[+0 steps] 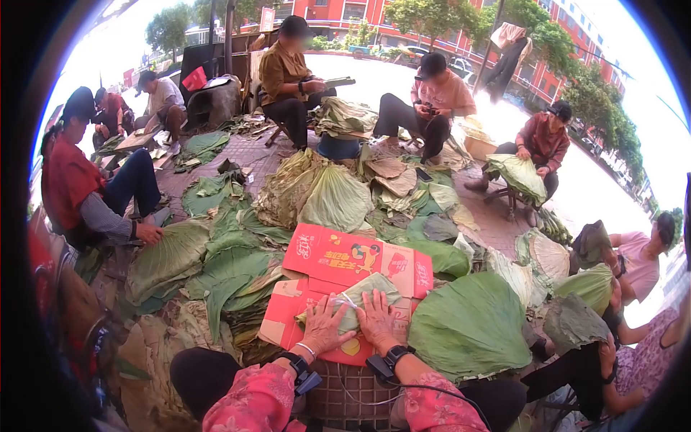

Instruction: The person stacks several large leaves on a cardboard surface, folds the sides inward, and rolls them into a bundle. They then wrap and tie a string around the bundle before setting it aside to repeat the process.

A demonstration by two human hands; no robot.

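Observation:
A folded bundle of greenish dried lotus leaf (374, 288) lies on a flattened red cardboard box (317, 252) in front of me. My left hand (325, 325) presses on the bundle's left part with fingers spread. A thin pale strip shows on the bundle near those fingertips; I cannot make out what it is. My right hand (376, 317) rests on the bundle's near right edge, fingers stretched out and flat. Neither hand is wrapped round anything. Under the cardboard stands a brown woven basket-like support (345, 392).
A large green lotus leaf (469, 327) lies right of the cardboard. Leaf piles (335, 198) spread ahead and to the left (169, 259). Several people sit around; one person in red (75, 176) touches leaves at left, another (547, 144) holds a leaf at right. A cable (439, 389) runs over my right sleeve.

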